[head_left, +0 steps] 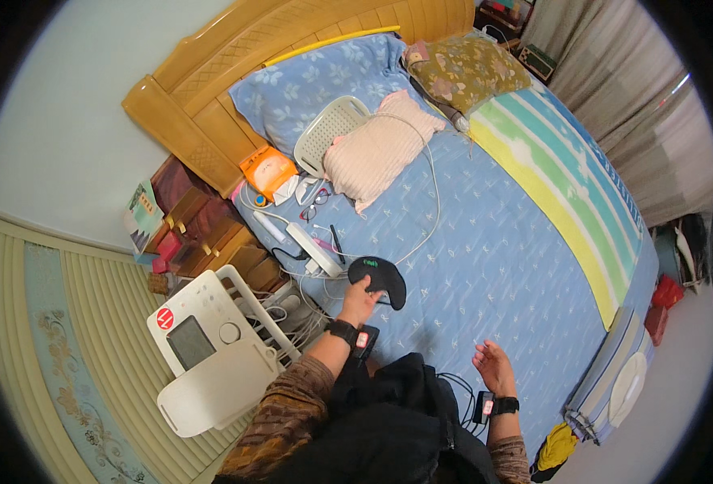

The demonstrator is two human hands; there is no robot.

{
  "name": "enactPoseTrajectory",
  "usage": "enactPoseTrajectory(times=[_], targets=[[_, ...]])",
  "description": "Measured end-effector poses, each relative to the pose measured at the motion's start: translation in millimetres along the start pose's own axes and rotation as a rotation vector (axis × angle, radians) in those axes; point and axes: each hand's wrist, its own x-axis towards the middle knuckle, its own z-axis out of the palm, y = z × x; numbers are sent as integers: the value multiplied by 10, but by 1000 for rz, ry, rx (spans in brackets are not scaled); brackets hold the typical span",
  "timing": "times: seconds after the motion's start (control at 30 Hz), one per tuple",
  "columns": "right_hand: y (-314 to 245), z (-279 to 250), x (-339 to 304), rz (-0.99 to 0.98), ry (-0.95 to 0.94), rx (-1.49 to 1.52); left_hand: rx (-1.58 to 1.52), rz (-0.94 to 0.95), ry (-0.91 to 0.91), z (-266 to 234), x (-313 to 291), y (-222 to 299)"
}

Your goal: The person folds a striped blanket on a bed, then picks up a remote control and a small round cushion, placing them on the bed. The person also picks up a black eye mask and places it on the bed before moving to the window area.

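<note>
My left hand [359, 304] grips the lower left edge of a black, kidney-shaped flat pad [382, 279] with a small green mark. The pad is just over the blue patterned bed sheet [485, 258]; whether it touches the sheet I cannot tell. Beyond it lie a white power strip [311, 248], a black pen-like stick [337, 242] and a pair of glasses [314, 205]. My right hand [496, 369] is over the sheet near the bed's front, fingers stretched out, holding nothing. Black bands with small devices circle both wrists.
A white machine [211, 343] with a screen stands left of the bed amid cables. Farther up are an orange tissue pack [269, 171], a grey perforated basket [324, 129], a pink pillow [382, 149] and a looping white cable [436, 194]. A striped blanket [562, 169] covers the right side.
</note>
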Motion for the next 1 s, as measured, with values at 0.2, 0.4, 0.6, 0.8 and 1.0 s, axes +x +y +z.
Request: enactPoseTrajectory(times=[0.2,0.4,0.6,0.8,1.0], targets=[[-61,-185,-132,-96,80,26,171,262,-86,374,630,917],[176,-117,-350,-94,149,11,148,43,352,-136,1281,1042],[434,-74,-685,-43,210,-42,90,-84,-105,-558,1141,-246],[371,-434,-964,-169,238,12,166,-442,45,-891,577,-986],[576,-1490,-1596,-383,278,217,376,-318,-7,-1198,176,-731]])
